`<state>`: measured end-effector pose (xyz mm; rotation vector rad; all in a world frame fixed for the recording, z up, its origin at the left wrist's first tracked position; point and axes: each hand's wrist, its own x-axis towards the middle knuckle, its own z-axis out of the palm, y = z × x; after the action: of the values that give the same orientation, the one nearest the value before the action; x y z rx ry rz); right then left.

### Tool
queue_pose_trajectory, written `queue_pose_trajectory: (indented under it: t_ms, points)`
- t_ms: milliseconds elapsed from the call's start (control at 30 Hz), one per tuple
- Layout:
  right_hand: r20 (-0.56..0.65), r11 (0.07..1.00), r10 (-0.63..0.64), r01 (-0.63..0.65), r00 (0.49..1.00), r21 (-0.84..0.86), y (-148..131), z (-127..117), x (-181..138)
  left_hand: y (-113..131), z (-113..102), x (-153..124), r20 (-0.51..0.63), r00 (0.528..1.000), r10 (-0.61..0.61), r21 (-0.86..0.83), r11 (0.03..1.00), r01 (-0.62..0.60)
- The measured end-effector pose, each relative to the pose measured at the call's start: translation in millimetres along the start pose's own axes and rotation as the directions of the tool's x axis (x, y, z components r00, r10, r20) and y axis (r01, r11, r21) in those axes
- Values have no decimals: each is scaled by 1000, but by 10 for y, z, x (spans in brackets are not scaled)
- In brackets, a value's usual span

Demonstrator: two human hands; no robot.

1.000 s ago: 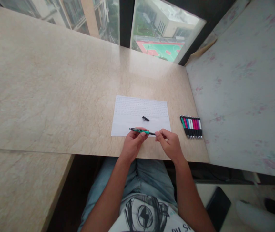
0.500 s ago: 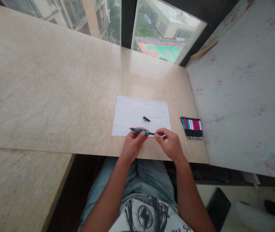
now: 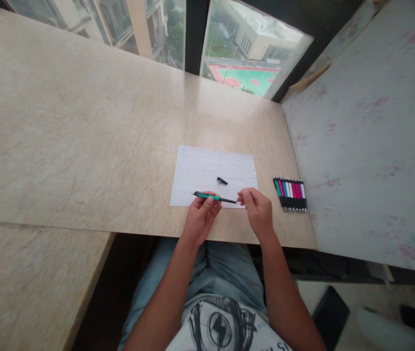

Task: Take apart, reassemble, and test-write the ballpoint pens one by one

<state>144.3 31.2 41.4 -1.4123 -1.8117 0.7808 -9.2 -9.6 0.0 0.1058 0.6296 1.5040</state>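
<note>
My left hand (image 3: 200, 218) pinches a green and black pen (image 3: 213, 197), held level just above the near edge of a white sheet of paper (image 3: 213, 170) covered in faint handwriting. My right hand (image 3: 256, 209) is a little to the right of the pen's tip, apart from it, with fingers curled in a pinch; what it holds, if anything, is too small to make out. A small black pen part (image 3: 222, 181) lies on the sheet beyond the pen.
A row of several pens (image 3: 290, 194) in green, pink, blue and white lies to the right of the sheet on the beige marble table (image 3: 83, 146). A pale wall panel (image 3: 368, 136) rises at the right. Windows run along the far edge.
My right hand has let go of the pen's right end and drawn slightly to the right. The left hand keeps the pen in nearly the same place.
</note>
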Motion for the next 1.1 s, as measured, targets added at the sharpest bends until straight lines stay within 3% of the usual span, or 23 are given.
queue_pose_trajectory:
  t_ms: [100, 300, 800, 933, 1000, 1100]
  points:
    - [20, 966, -69, 72, 997, -249, 64, 183, 143, 3, 10, -1, 7, 1000, 0, -6, 1000, 0]
    - [61, 900, -62, 82, 996, -429, 95, 480, 374, -10, 17, 0, 8, 1000, -3, -1, 1000, 3]
    - [83, 897, -90, 117, 992, -427, 131, 575, 419, -16, 7, 12, 14, 1000, 6, 26, 1000, -6]
    - [45, 962, -57, 67, 997, -266, 133, 515, 346, 0, 20, 8, -2, 1000, -3, 31, 1000, 3]
    - [-9, 997, 24, -24, 1000, -75, 141, 429, 241, 5, 25, 1, -10, 1000, -1, 40, 999, 1]
    - [-63, 958, 198, -179, 978, 224, 142, 242, 43, 2, 25, -6, -7, 1000, 3, 54, 999, -2]
